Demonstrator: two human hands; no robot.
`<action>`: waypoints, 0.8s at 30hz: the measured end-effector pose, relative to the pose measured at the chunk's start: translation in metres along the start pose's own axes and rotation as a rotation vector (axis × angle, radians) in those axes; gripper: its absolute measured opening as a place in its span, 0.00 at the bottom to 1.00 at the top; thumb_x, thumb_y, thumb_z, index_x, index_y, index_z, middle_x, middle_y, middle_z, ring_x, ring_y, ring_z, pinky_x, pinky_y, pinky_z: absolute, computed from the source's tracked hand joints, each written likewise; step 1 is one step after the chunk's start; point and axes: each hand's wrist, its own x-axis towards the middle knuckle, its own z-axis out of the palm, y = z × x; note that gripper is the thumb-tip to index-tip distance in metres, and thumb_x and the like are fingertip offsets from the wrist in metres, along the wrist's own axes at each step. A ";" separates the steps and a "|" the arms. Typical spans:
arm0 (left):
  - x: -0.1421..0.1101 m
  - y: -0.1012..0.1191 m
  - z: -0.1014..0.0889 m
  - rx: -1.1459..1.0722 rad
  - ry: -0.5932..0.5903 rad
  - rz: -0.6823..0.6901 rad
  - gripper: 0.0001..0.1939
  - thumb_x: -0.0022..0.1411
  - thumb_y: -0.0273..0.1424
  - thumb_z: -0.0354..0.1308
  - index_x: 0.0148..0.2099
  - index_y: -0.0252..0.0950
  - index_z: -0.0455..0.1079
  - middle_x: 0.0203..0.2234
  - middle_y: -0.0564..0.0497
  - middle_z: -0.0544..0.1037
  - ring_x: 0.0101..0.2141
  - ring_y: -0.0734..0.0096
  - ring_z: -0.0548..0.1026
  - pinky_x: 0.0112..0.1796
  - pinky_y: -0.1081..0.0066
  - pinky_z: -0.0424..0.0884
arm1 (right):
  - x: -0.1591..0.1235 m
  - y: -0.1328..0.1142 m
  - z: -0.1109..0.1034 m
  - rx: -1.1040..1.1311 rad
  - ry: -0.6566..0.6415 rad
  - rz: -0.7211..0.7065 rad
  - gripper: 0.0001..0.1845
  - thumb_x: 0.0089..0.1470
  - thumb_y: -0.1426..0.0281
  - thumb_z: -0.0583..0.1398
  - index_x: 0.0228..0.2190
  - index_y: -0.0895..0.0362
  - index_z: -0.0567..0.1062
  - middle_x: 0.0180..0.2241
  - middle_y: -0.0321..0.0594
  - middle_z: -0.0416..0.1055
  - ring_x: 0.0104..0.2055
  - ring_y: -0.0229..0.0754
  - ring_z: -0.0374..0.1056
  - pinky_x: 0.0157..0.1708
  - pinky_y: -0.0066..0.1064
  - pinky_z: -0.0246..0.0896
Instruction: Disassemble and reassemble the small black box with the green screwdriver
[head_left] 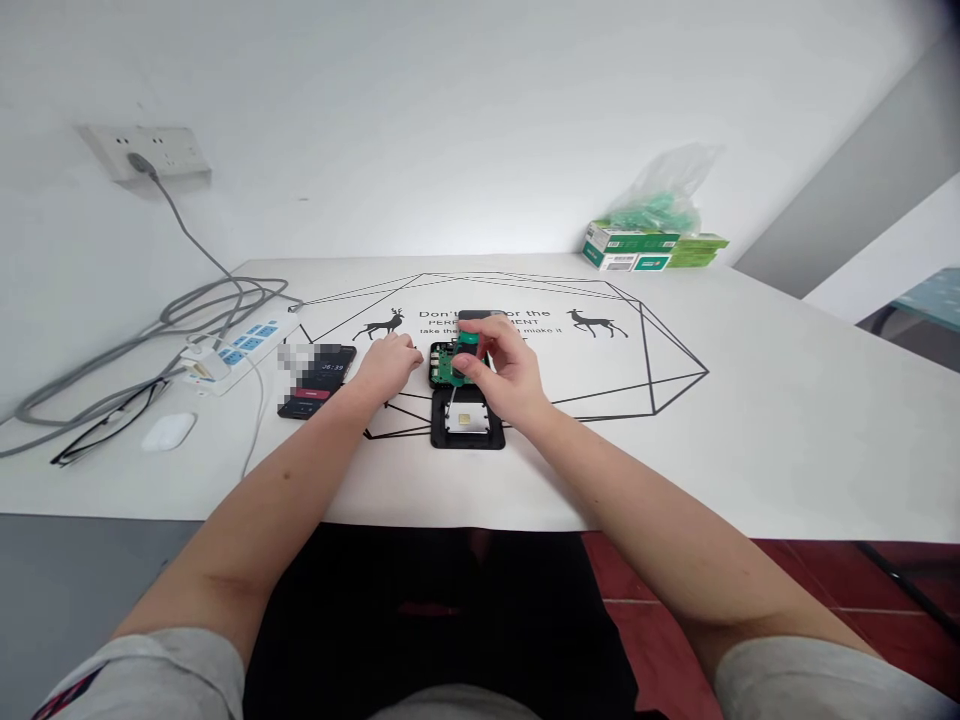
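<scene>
My right hand is closed around a screwdriver with a green and black handle. Its thin shaft slants down to the left edge of a silver metal plate. That plate, with a small gold square on it, lies in a black plastic cover. Just beyond is a green circuit board in a black housing, partly hidden by my right hand. My left hand rests on the table left of the housing, fingers curled; whatever they hold, if anything, is hidden.
A phone lies left of my left hand. Farther left are a white power strip, looped grey cable, glasses and a white case. Green and white boxes under a plastic bag stand at the back right.
</scene>
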 end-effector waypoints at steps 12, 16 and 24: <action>0.005 0.000 -0.001 0.103 -0.005 0.091 0.16 0.75 0.25 0.53 0.43 0.35 0.83 0.42 0.40 0.78 0.45 0.52 0.75 0.42 0.58 0.66 | -0.002 -0.002 0.016 0.280 0.056 0.169 0.17 0.63 0.58 0.71 0.45 0.46 0.71 0.56 0.40 0.76 0.46 0.41 0.80 0.46 0.42 0.79; 0.005 0.001 0.000 0.114 -0.012 0.090 0.15 0.75 0.24 0.52 0.45 0.33 0.81 0.43 0.39 0.78 0.46 0.51 0.76 0.42 0.58 0.67 | -0.005 -0.007 0.016 0.244 0.042 0.213 0.18 0.63 0.54 0.70 0.47 0.47 0.72 0.54 0.42 0.81 0.45 0.43 0.81 0.45 0.43 0.81; -0.001 0.014 -0.014 -0.149 0.095 -0.020 0.12 0.77 0.30 0.50 0.42 0.37 0.73 0.39 0.42 0.78 0.42 0.54 0.77 0.42 0.60 0.71 | -0.001 -0.011 0.012 0.067 -0.021 0.093 0.14 0.68 0.53 0.64 0.47 0.47 0.77 0.45 0.42 0.77 0.42 0.45 0.74 0.40 0.43 0.76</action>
